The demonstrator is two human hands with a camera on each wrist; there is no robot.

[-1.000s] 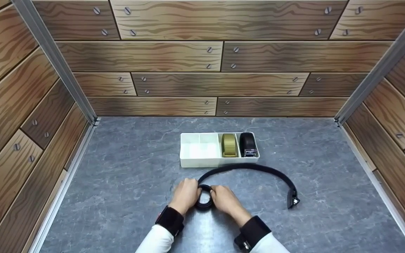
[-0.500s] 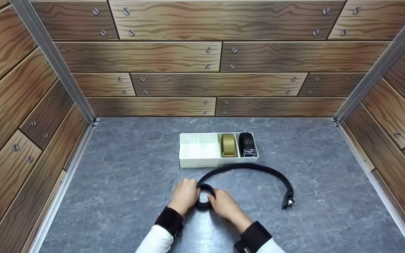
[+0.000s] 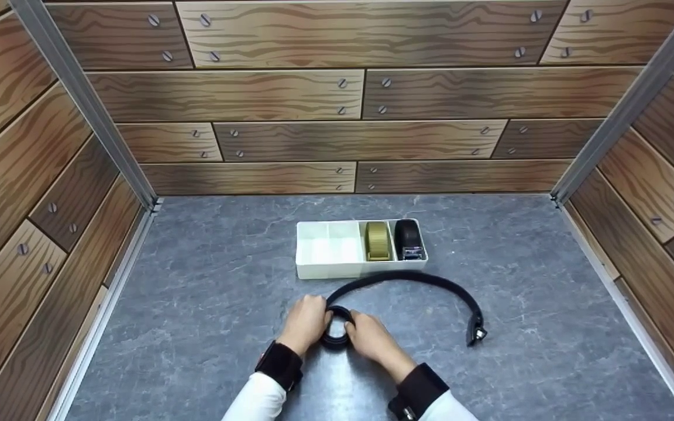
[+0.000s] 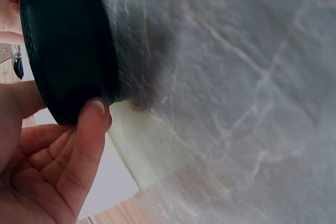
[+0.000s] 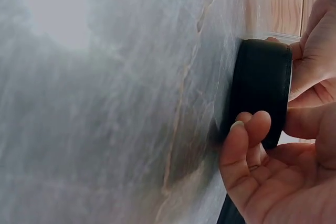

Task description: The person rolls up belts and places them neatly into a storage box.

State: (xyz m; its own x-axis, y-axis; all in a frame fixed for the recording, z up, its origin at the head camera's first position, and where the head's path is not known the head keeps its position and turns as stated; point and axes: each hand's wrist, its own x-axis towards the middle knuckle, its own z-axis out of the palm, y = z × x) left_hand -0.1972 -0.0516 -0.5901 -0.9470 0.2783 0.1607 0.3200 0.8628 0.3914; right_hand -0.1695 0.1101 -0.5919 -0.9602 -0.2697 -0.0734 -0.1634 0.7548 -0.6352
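A black belt [image 3: 413, 276] lies on edge on the grey marbled surface, one end rolled into a round coil [image 4: 68, 45]. From the coil its loose length arcs up and to the right, ending at a silver buckle [image 3: 480, 334]. My left hand [image 3: 306, 323] pinches the coil's left side between thumb and fingers. On the opposite side my right hand [image 3: 375, 338] grips the coil, thumb on its inner side and fingers outside, as the right wrist view shows. Stitching runs along the belt's edge in both wrist views.
Just beyond the belt stands a white divided tray [image 3: 337, 270]. Its right compartments hold a rolled olive-gold belt [image 3: 378, 241] and a rolled black belt [image 3: 408, 238] with a silver buckle. Wood-patterned walls [image 3: 290, 93] enclose the back and sides.
The buckle end has been drawn a little left and its strap has turned. My right thumb has shifted round the coil's inner edge; my left hand keeps its hold.
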